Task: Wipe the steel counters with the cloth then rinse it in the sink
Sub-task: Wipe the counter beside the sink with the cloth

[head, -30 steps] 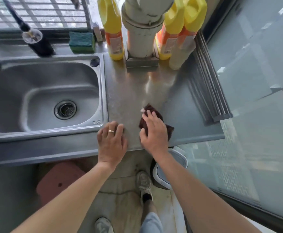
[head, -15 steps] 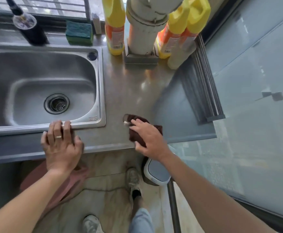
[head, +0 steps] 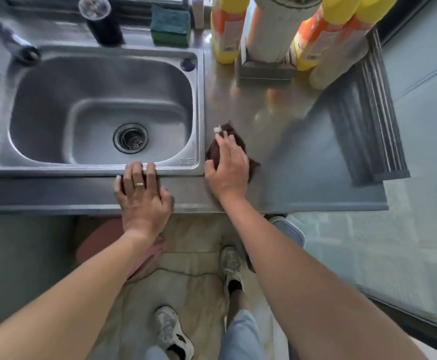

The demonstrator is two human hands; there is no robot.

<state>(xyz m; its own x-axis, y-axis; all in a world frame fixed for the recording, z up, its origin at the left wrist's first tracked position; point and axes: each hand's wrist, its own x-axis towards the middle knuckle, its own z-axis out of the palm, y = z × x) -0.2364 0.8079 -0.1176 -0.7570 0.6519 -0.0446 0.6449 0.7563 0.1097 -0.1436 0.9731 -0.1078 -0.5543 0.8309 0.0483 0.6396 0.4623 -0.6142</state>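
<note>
A dark brown cloth [head: 234, 136] with a small white tag lies flat on the steel counter [head: 298, 162], just right of the sink's front right corner. My right hand [head: 227, 167] presses down on it with spread fingers and covers most of it. My left hand [head: 142, 196] rests palm down on the counter's front strip, its fingertips on the front rim of the sink [head: 56, 168]. It wears a ring and holds nothing. The sink basin is dry-looking, with a round drain [head: 130, 137] in the middle.
Yellow and orange bottles [head: 225, 29] and a pale pipe [head: 274, 29] stand at the back of the counter. A green sponge [head: 170, 26] and a dark bottle [head: 103, 22] sit behind the sink, the tap [head: 7, 40] at back left. A ribbed grey mat [head: 368, 120] lies at the right.
My right hand has slid the cloth leftward, up to the sink's right edge. My left hand moved left from the counter to the sink's front rim.
</note>
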